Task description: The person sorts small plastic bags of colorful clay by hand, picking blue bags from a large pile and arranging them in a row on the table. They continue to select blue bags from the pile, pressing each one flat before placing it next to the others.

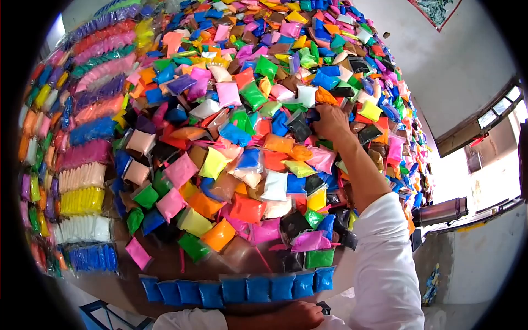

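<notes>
My right hand point(331, 123) reaches far into a large heap of small clear bags filled with coloured material. Its fingers are bent down among the bags, beside a dark blue bag point(311, 116) and a black bag point(298, 127); the fingertips are hidden. Close to the near table edge, my left hand point(306, 315) is closed, with a small dark object point(324, 308) at its fingers that I cannot make out. Just beyond it lies a side-by-side row of blue bags point(234, 288).
Sorted rows of bags, among them yellow point(82, 202), white point(82, 229) and blue point(93, 257) ones, run along the left of the brown table point(126, 286). A metal cylinder point(440, 212) stands out at the right, near a bright window.
</notes>
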`<action>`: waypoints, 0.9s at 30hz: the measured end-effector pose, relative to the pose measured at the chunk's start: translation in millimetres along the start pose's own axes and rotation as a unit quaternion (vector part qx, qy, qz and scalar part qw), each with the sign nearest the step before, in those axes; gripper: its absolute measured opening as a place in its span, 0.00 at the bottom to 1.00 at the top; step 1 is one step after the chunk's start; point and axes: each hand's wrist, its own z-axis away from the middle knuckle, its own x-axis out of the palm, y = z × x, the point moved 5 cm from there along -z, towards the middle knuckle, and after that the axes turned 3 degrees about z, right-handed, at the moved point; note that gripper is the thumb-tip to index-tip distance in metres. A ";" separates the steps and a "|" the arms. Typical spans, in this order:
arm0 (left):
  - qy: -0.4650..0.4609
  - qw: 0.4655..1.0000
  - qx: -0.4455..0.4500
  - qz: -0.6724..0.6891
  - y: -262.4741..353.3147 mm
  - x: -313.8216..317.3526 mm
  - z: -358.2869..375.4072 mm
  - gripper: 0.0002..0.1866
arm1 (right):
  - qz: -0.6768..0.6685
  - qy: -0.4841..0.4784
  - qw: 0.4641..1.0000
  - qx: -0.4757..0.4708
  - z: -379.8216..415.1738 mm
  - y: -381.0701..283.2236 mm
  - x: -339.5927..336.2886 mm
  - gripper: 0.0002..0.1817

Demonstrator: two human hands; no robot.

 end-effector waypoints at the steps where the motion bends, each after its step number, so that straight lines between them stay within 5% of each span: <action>1: 0.002 1.000 -0.001 0.002 0.3 0.6 0.9 0.09 | -0.005 -0.037 0.999 0.008 -0.5 3.1 0.9 0.16; 3: 0.006 1.000 0.001 0.013 -0.4 3.1 0.7 0.09 | -0.023 0.011 1.000 -0.016 -1.6 18.1 4.3 0.15; 4: 0.008 1.000 0.005 0.015 -0.5 5.0 0.4 0.09 | -0.188 -0.007 0.982 0.025 -3.3 30.5 5.4 0.13; 7: -0.029 0.999 0.026 -0.027 -1.9 17.8 3.1 0.09 | -0.593 -0.112 0.787 0.131 13.5 37.1 -21.4 0.11; 9: -0.050 0.994 0.049 -0.085 -4.9 30.1 5.9 0.09 | -0.725 -0.038 0.675 0.133 22.6 38.8 -33.5 0.18; 13: -0.132 0.989 0.060 -0.006 -16.9 40.3 7.8 0.11 | -0.816 -0.129 0.561 0.049 45.0 42.1 -52.6 0.22; 16: -0.059 0.998 0.018 0.000 -17.5 39.2 8.8 0.09 | -0.831 -0.134 0.538 0.044 64.7 46.4 -54.7 0.24; 19: -0.038 0.993 0.090 -0.069 -8.8 27.3 5.6 0.11 | -0.838 -0.136 0.528 0.026 88.0 39.7 -59.9 0.22; 21: -0.065 0.972 0.157 -0.164 1.4 20.1 6.4 0.12 | -0.759 -0.066 0.648 0.025 97.7 42.7 -60.5 0.17; 27: -0.122 0.969 0.114 -0.182 4.0 16.1 3.6 0.12 | -0.732 -0.051 0.679 0.031 116.3 42.5 -60.8 0.17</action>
